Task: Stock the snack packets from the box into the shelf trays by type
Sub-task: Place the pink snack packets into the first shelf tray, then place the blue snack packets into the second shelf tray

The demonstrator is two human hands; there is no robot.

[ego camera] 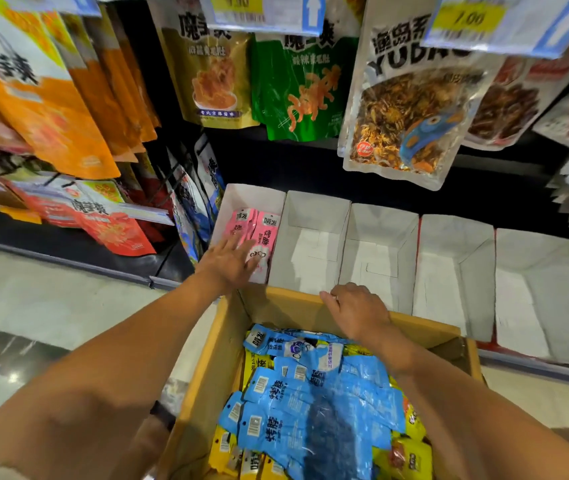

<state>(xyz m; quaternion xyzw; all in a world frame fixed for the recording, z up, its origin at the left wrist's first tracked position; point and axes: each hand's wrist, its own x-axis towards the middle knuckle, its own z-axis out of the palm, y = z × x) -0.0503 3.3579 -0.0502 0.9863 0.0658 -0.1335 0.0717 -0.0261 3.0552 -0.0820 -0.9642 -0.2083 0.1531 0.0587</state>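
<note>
Five white shelf trays [314, 268] lined the shelf; the left hand [231, 259] lay flat and open on pink packets [265, 233], and the right hand [356, 311] curled over the box [207, 368] rim.

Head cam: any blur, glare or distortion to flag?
Head view: strong wide-angle bending at the edges; left hand motion-blurred over the pink packets; price tags soft, barely legible; glare spot on floor; blue packets fairly sharp.
</note>
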